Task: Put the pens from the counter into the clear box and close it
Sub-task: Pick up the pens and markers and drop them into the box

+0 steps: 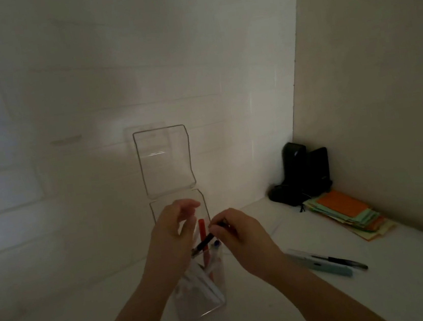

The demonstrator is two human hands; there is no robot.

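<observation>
A dim view is looking down at a white worktop set in a corner, with a tall clear box standing near the front and serving as the landmark. Its hinged lid is standing open, rising straight up behind the box. The right hand is hovering just right of the box's open top, its fingers pinched narrowly around the upper end of a black pen. That pen is slanting down and to the left, its lower tip crossing the box's mouth. The left hand is sitting at the left side of the box's top, its fingers loosely curled and partly open; whether they are touching the box wall cannot be told. Inside the box, a red pen is standing upright and a pen with a blue tip is leaning beside it. To the right of the box, well apart from it, several loose pens are lying on the worktop. Farther right and behind the box, a stack of coloured paper notes is resting against the side wall, with a black device standing in the corner behind it. The worktop left of the box is lying bare.
</observation>
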